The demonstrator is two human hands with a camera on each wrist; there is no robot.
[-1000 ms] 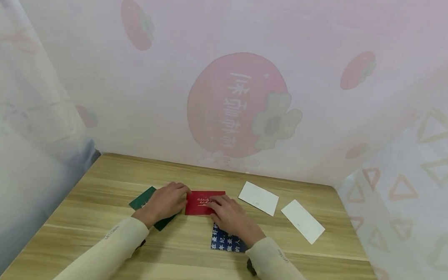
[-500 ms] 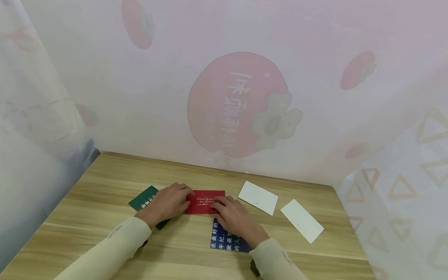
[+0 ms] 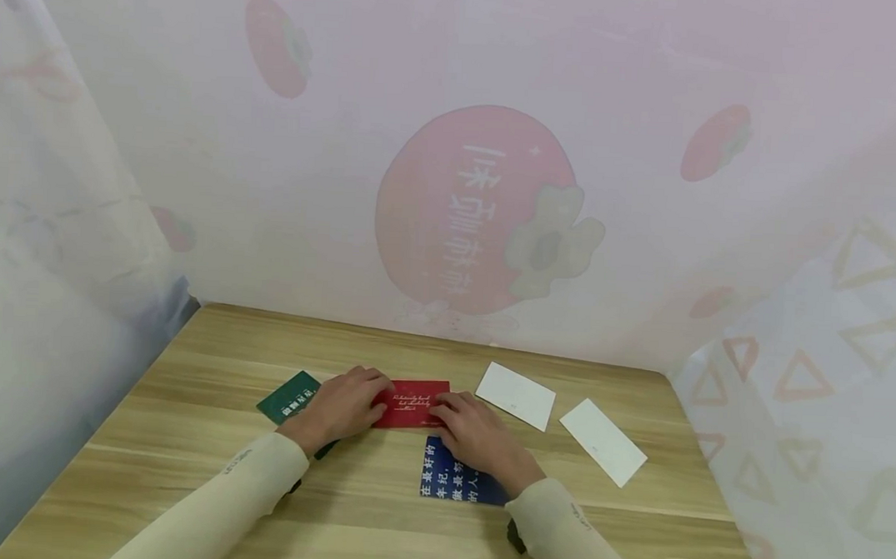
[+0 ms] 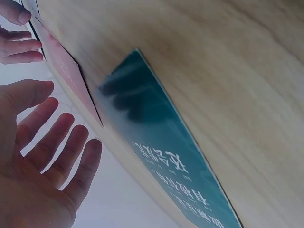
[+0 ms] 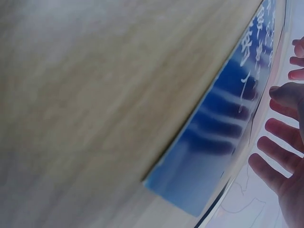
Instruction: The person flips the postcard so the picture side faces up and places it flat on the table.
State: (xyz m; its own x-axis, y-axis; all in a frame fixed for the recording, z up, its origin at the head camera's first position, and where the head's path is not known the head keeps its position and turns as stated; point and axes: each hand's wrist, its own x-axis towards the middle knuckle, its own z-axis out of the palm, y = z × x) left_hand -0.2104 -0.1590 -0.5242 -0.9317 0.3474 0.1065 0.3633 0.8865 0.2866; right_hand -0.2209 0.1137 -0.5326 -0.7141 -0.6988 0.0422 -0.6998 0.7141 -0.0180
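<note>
A red card (image 3: 410, 405) with fine light lettering lies flat on the table between the two hands in the head view. My left hand (image 3: 343, 404) hovers by its left end, fingers loosely bent and spread, with nothing between them in the left wrist view. Partly beneath that hand is a green card (image 4: 152, 123) with white characters, which mirrors the fingers. At the red card's right end, my right hand (image 3: 479, 435) has relaxed, parted fingers (image 5: 278, 154) and holds nothing. Below it lies a dark blue card (image 3: 447, 475) with white characters, partly covered by the hand.
Two white cards lie at an angle to the right, one (image 3: 516, 395) farther back and the other (image 3: 603, 442) nearer the right edge. The wooden table (image 3: 362, 526) meets a pale printed curtain (image 3: 330, 224) behind and at both sides.
Both hands have shifted slightly to the right. More lettering now shows on the red card and on the green card. The cards have stayed in about the same places.
</note>
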